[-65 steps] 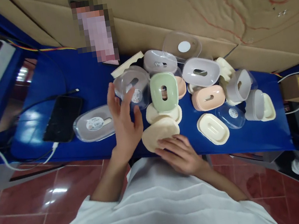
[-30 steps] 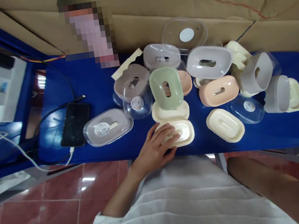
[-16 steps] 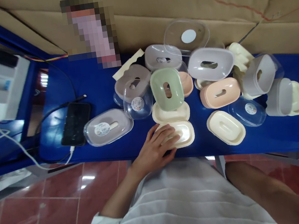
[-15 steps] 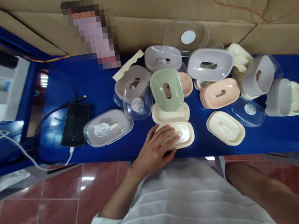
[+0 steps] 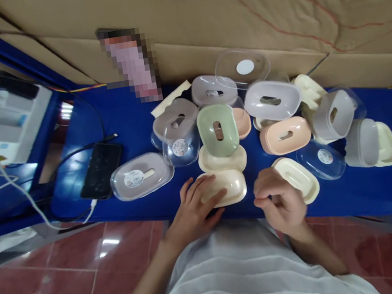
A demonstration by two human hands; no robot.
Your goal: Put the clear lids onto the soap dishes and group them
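Observation:
My left hand [image 5: 199,208] lies with fingers spread on a cream oval plastic piece [image 5: 236,185] near the table's front edge. Just behind that piece is a second cream oval piece [image 5: 223,160], partly under a green oval cover [image 5: 218,129] with a slot. To the right, my right hand [image 5: 281,200] is closed, its fingers curled in; whatever they may hold is hidden. It partly covers a cream oval tray [image 5: 306,182] from my viewpoint. Beside that tray lies a clear lid [image 5: 323,160] with a round label.
A peach slotted container [image 5: 285,136], grey containers [image 5: 361,144] and a lilac cover [image 5: 272,99] stand on the blue table [image 5: 340,201]. At left are a lidded lilac box [image 5: 143,177], a phone [image 5: 102,171] and cables. Cardboard [image 5: 191,15] backs the table.
My right hand has come up from below the table edge to beside the cream tray, fingers curled. My left hand stays on the cream piece. The camera view has shifted slightly.

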